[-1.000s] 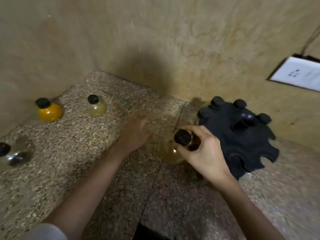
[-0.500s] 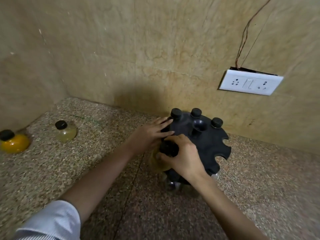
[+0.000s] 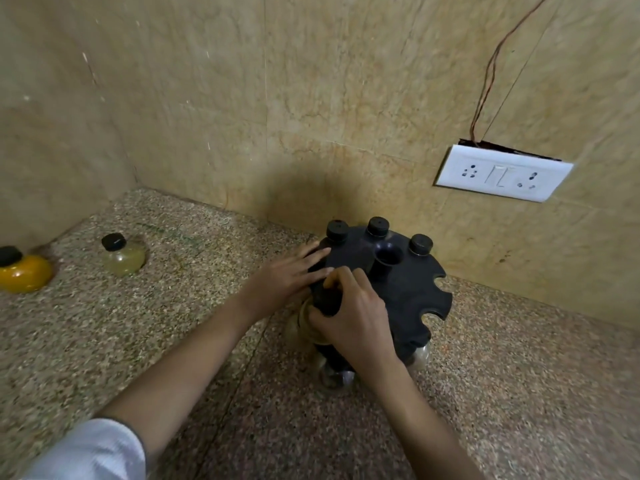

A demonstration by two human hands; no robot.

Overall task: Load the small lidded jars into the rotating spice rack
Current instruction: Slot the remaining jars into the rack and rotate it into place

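Note:
The black rotating spice rack [image 3: 410, 289] stands on the granite counter by the back wall, with three black-lidded jars in its far slots and open notches on its right rim. My right hand [image 3: 356, 318] grips a small jar with a black lid [image 3: 323, 299] at the rack's near-left edge; its yellowish glass body shows just below my fingers. My left hand [image 3: 289, 275] lies flat against the rack's left side, fingers spread. Loose on the counter at the left are a pale yellow-green jar [image 3: 123, 256] and an orange jar [image 3: 24, 275].
The speckled granite counter [image 3: 173, 323] runs into a tiled corner at the left. A white socket and switch plate [image 3: 502, 173] with loose wires hangs on the back wall to the right. More glass jars sit low under the rack's front.
My view has swung right and closer to the rack. My right hand carried the jar from the open counter to the rack's near-left edge, and my left hand moved onto the rack's side.

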